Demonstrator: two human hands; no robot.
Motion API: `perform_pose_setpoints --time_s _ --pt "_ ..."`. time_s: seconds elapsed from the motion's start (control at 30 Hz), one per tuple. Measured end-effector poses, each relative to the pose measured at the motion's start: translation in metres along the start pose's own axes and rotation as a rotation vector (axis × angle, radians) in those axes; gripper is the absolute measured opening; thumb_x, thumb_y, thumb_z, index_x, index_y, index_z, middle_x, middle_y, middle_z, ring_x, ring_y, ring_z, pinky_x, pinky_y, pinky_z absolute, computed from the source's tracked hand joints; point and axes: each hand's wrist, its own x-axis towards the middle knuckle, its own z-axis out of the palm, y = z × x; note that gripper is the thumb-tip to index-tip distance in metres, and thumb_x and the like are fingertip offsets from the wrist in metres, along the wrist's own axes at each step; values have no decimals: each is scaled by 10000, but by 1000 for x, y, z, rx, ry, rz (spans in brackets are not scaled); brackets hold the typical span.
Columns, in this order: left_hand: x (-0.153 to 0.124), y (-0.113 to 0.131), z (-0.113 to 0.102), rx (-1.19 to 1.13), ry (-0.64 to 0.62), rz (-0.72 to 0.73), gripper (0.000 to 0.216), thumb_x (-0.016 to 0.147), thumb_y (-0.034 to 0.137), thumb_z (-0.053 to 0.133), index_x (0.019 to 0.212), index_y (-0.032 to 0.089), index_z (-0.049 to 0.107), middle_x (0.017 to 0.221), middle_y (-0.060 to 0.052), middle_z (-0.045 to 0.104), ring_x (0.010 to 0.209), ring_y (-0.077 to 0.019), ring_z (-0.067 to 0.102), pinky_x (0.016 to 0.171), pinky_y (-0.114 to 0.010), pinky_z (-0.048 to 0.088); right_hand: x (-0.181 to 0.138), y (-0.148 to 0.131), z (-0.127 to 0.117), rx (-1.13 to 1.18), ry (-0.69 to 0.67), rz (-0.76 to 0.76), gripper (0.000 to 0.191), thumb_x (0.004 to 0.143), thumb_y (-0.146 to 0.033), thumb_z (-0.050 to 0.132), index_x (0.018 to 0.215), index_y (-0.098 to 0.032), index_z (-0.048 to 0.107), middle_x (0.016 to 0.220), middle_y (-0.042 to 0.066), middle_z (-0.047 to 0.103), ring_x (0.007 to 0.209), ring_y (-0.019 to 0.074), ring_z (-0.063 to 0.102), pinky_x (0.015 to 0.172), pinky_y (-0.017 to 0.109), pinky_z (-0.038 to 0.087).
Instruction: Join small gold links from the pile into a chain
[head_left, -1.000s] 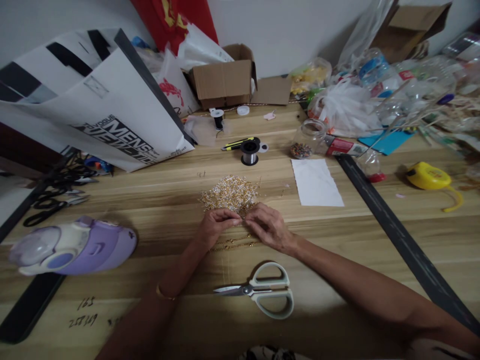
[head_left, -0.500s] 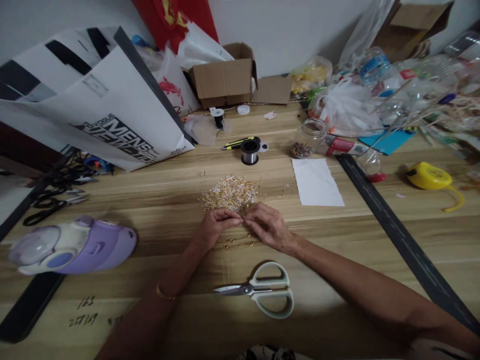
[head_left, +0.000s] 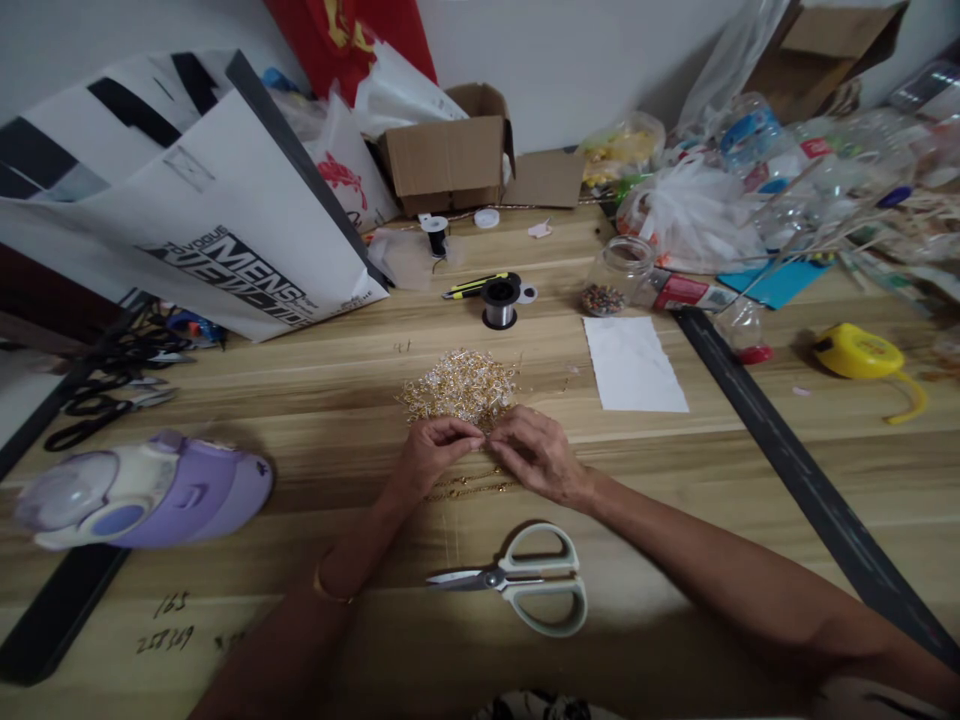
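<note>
My left hand [head_left: 431,455] and my right hand [head_left: 536,452] meet at their fingertips, both pinched closed. Whatever lies between the fingertips is too small to make out. Just beyond them is a heap of small gold and clear jewellery pieces [head_left: 465,385], its near edge partly hidden by my fingers. Thin gold chains [head_left: 469,488] lie on the table below my hands, and fine threads hang down from there. Scissors with pale green handles [head_left: 517,578] rest nearer to me, blades pointing left.
A wire spool [head_left: 499,303] and a yellow-black cutter [head_left: 476,287] lie behind the heap. To the right are white paper [head_left: 636,364], a bead jar [head_left: 619,275], a dark strip [head_left: 795,460] and a tape measure [head_left: 859,352]. A purple bottle [head_left: 180,492] lies left, before a large paper bag [head_left: 247,210].
My left wrist and forearm have shifted very slightly, showing a little more of the chains. Both hands keep their pinch in the same place.
</note>
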Motion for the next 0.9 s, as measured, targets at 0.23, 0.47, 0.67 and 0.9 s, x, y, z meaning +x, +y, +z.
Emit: perform_pose_setpoints --time_s 0.23,0.47,0.67,0.9 --pt "-2 3 4 38 47 7 88 611 185 742 681 138 716 666 -25 711 612 -117 623 600 -198 479 0 0 0 -9 -12 -3 60 882 -184 519 857 -178 573 781 54 587 730 166 534 670 298 441" --pt "-2 4 4 61 53 26 83 618 188 735 682 140 712 672 -27 713 617 -122 629 601 -203 487 -1 1 0 -17 -8 -9 57 880 -190 527 850 -183 575 773 47 586 720 164 534 660 298 438" --pt "-2 2 4 48 33 41 96 631 201 734 697 137 709 681 -32 713 630 -128 635 616 -210 492 -1 0 1 -19 -8 -5 63 884 -188 524 847 -180 574 775 46 593 714 160 533 662 294 433" --pt "-2 0 4 72 33 72 85 636 201 729 694 142 709 691 -34 714 644 -133 640 632 -214 500 0 0 0 -26 -12 5 81 891 -198 510 841 -181 571 769 48 589 715 165 534 657 294 430"
